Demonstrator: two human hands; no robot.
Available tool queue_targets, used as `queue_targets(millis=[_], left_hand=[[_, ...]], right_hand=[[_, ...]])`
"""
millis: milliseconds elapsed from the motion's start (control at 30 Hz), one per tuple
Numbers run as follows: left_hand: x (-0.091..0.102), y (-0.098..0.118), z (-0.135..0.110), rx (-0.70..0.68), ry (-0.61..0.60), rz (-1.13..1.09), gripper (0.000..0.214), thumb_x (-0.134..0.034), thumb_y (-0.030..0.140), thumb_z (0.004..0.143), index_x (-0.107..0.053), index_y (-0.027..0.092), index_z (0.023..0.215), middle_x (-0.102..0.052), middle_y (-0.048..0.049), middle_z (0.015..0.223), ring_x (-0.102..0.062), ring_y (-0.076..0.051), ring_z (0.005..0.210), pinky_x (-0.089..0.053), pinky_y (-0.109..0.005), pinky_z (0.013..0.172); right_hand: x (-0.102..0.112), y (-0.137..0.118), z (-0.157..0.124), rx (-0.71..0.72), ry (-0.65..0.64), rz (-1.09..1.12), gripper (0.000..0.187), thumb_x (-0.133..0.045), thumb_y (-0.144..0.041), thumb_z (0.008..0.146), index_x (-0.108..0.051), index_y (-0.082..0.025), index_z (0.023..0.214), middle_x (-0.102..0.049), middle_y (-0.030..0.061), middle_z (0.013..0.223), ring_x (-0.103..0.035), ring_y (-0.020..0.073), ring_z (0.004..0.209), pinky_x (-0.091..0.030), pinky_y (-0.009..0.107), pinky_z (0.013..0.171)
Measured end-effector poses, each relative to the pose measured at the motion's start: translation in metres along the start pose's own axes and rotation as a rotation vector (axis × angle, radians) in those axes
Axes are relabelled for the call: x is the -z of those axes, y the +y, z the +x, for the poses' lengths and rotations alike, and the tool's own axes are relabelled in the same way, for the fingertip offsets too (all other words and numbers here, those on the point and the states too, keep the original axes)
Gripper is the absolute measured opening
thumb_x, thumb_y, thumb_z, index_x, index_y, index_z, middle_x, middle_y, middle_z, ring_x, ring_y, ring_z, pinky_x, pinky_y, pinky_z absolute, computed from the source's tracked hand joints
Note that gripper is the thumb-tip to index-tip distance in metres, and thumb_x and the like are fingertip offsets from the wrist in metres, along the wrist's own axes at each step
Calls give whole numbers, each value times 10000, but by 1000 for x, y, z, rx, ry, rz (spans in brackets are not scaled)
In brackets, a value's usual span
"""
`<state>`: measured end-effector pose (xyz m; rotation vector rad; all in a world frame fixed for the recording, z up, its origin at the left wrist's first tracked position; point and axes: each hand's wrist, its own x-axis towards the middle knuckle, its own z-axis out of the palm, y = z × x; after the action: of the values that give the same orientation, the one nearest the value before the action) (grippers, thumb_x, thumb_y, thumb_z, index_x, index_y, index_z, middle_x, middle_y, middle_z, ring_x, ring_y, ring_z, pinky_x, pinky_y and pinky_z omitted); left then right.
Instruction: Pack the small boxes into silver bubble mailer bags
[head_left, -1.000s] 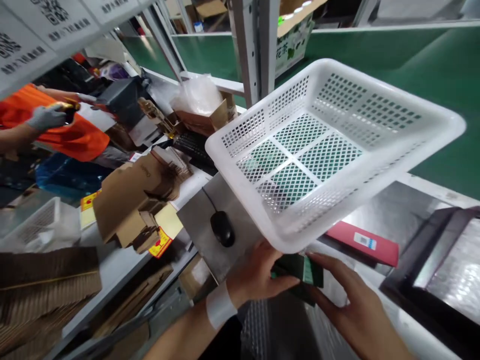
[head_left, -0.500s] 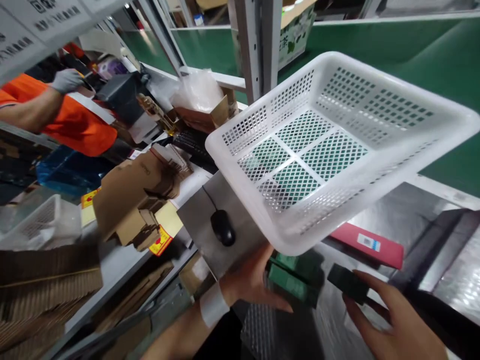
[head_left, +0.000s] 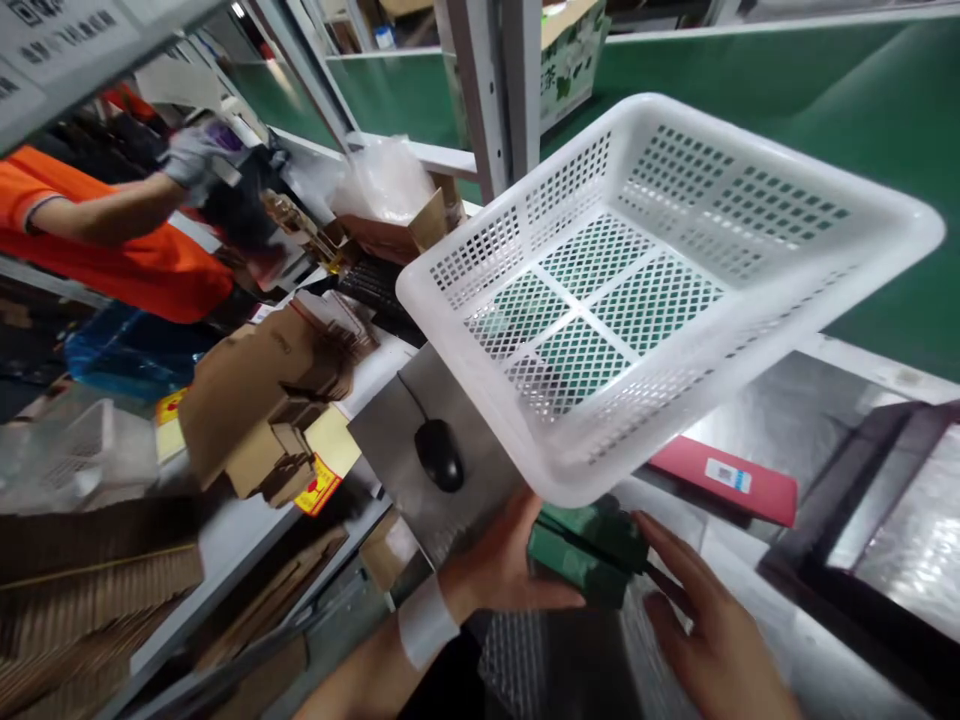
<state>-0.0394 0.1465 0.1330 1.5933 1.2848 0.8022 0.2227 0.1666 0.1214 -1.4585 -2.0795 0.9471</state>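
My left hand [head_left: 499,565] grips the near rim of a tilted white perforated basket [head_left: 645,280] and also presses against a stack of dark green boxes [head_left: 589,550] just under that rim. My right hand [head_left: 709,635] comes in from the lower right, its fingers stretched out and touching the right end of the green boxes. The basket is held in the air above the metal bench and has nothing in it. A white band circles my left wrist.
A black mouse [head_left: 439,467] lies on a steel plate. A red flat box [head_left: 724,480] rests on the bench beyond the basket. Cardboard cartons [head_left: 262,400] crowd the left shelf. A co-worker's gloved hand [head_left: 196,160] in an orange sleeve reaches at upper left. A green conveyor [head_left: 825,120] runs behind.
My right hand, which was off to the right with a dark box, has come back against the green stack. The co-worker's gloved hand has moved right.
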Motion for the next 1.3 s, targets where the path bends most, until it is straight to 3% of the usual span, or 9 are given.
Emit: queue_targets(millis=[133,267,433,633,733,833,933,1100,1300], left_hand=[[23,7,-2,-15,-46,261,665,-868,413,800,-629,295,1409,-555,-117,1520,-556,-353,1383,-474,-552,1194],[28,7,0,-38,-11,303,334,-830,401,853,-775,276,1158,-658,-87,1386,-663,-276,1231,-571,-433,1087],[17,-3,5,-38,-17,277,418,-793,422,892,-735,311,1291,-696,-56,1379,-669,-264,1249,-542,-402,1127],[29,4,7,-69,-148,373,1109,-865,608,757,-331,202,1640,-460,-173,1638,-478,-395,1481,-437,-522,1229],[29,16,12,-158,-276,592,1206,-811,643,803,-116,221,1693,-357,-171,1700,-356,-401,1560,-352,-542,1279],[20,27,22,-163,-362,763,1259,-800,592,844,68,247,1689,-264,-138,1741,-292,-358,1596,-333,-517,1291],[13,33,33,-97,-411,823,1214,-800,474,853,36,206,1691,-232,-146,1750,-267,-372,1600,-352,-512,1277],[22,42,45,-63,-443,724,1176,-821,441,797,-98,191,1690,-251,-168,1739,-313,-410,1575,-341,-522,1284],[58,35,46,-80,-475,417,1309,-874,610,744,-54,256,1700,-297,-134,1729,-323,-416,1571,-331,-513,1298]], right_hand=[[13,-18,-4,210,30,-253,520,-566,-366,941,-506,-329,1457,-477,98,1603,-595,343,1367,-630,564,996],[1,-26,-2,308,136,-276,280,-580,-382,976,-582,-245,1220,-576,162,1467,-672,343,1249,-674,514,917],[-13,-13,-6,343,186,-284,290,-586,-324,978,-573,-208,1243,-599,193,1426,-717,324,1176,-680,447,907],[11,-16,2,44,61,-80,691,-591,-623,931,-408,-322,1526,-524,118,1569,-599,352,1361,-594,594,1048],[24,-18,30,-97,-86,50,788,-649,-701,848,-490,-264,1485,-607,130,1492,-613,361,1335,-553,602,1099],[25,-30,60,-168,-396,59,869,-757,-653,739,-545,-219,1461,-622,131,1468,-585,364,1345,-499,577,1144],[20,-49,75,-170,-576,-106,979,-820,-501,652,-485,-174,1511,-537,154,1537,-503,390,1409,-449,581,1168],[19,-58,74,-191,-553,-216,1015,-825,-486,636,-450,-152,1518,-544,189,1503,-511,405,1383,-461,596,1142],[33,-6,47,-188,-399,-123,1030,-756,-600,706,-389,-186,1574,-496,161,1589,-533,382,1411,-481,572,1174]])
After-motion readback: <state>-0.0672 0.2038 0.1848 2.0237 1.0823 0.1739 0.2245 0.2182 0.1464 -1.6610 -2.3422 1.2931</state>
